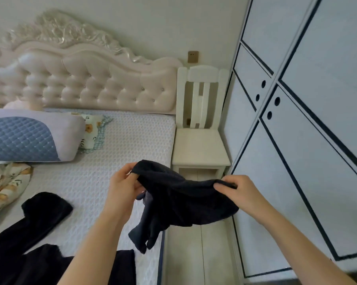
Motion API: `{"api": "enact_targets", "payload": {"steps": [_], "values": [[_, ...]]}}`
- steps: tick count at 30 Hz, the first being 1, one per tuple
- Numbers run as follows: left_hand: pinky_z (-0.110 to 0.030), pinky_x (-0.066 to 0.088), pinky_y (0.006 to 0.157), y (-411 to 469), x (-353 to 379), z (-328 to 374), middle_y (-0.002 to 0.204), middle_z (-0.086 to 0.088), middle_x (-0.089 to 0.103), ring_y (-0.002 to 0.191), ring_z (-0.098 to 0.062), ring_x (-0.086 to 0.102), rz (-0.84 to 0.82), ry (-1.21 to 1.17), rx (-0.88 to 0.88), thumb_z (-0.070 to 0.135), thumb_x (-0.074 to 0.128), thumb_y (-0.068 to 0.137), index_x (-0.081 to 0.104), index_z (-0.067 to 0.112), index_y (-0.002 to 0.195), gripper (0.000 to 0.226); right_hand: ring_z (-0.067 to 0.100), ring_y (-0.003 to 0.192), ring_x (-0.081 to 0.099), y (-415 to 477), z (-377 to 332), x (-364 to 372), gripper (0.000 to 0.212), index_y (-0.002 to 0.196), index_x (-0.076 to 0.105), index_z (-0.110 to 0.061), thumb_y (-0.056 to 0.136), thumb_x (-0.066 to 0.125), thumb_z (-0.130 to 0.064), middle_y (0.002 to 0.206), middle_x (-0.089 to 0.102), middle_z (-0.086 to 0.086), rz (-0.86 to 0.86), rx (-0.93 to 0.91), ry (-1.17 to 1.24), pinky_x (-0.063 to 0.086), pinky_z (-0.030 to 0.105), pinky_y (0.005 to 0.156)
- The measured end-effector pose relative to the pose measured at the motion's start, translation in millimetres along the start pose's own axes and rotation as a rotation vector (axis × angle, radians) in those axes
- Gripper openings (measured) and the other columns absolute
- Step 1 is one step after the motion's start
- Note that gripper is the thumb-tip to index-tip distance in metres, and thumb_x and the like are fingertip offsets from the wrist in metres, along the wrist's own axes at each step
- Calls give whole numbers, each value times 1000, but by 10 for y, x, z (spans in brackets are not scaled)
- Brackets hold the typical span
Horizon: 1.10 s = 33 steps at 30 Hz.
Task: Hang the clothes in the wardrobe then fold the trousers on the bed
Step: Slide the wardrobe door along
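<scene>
A dark navy garment [177,200] hangs in the air over the bed's right edge, bunched and drooping toward the floor. My left hand [125,186] grips its upper left edge. My right hand [235,190] pinches its right end. Black trousers [35,223] lie spread on the bed [115,153] at the lower left, and more black cloth [122,264] lies by my left forearm. The white wardrobe [309,140] with black trim stands on the right, its doors closed.
A cream wooden chair [200,145] stands between the bed and the wardrobe. A blue and lilac pillow [29,136] and floral bedding [6,182] lie at the bed's left. The padded headboard [91,85] lines the wall. A narrow strip of floor [200,254] runs beside the bed.
</scene>
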State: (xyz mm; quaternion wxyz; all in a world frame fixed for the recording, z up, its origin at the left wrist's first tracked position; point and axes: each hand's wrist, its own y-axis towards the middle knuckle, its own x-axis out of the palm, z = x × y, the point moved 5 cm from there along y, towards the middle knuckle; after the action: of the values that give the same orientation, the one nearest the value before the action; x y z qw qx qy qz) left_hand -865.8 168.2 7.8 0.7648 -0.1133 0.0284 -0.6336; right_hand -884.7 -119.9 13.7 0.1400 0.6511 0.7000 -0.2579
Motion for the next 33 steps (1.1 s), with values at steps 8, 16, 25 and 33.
{"api": "enact_targets", "payload": {"steps": [8, 16, 25, 33], "values": [[-45, 45, 71, -299, 409, 229, 81, -19, 63, 74, -31, 55, -328, 201, 71, 0, 44, 98, 70, 8, 95, 27, 4, 110, 58, -81, 308, 193, 40, 131, 54, -31, 94, 56, -46, 124, 60, -14, -344, 186, 59, 48, 28, 97], [-18, 45, 57, -471, 705, 274, 72, 1, 65, 62, -7, 57, -392, 298, 83, -3, 48, 93, 69, 12, 83, 28, 22, 105, 58, 74, 835, 845, 66, 151, 17, -34, 96, 48, -15, 132, 51, 7, -340, 249, -11, 50, 31, 87], [-19, 47, 66, -607, 861, 49, 80, 1, 67, 72, -6, 60, -489, 478, 75, 0, 45, 95, 68, 15, 85, 29, 19, 73, 63, -257, 1307, 1179, 27, 65, 55, -20, 90, 48, -13, 71, 62, -3, -275, 228, -186, 43, 24, 64], [-27, 53, 81, -595, 807, -555, 88, 4, 71, 86, -9, 66, -697, 824, 66, 2, 43, 94, 70, 19, 88, 33, 16, 60, 57, -805, 1658, 497, 34, 64, 55, -8, 95, 49, -18, 63, 59, 4, 1, 409, -134, 45, 30, 57]]}}
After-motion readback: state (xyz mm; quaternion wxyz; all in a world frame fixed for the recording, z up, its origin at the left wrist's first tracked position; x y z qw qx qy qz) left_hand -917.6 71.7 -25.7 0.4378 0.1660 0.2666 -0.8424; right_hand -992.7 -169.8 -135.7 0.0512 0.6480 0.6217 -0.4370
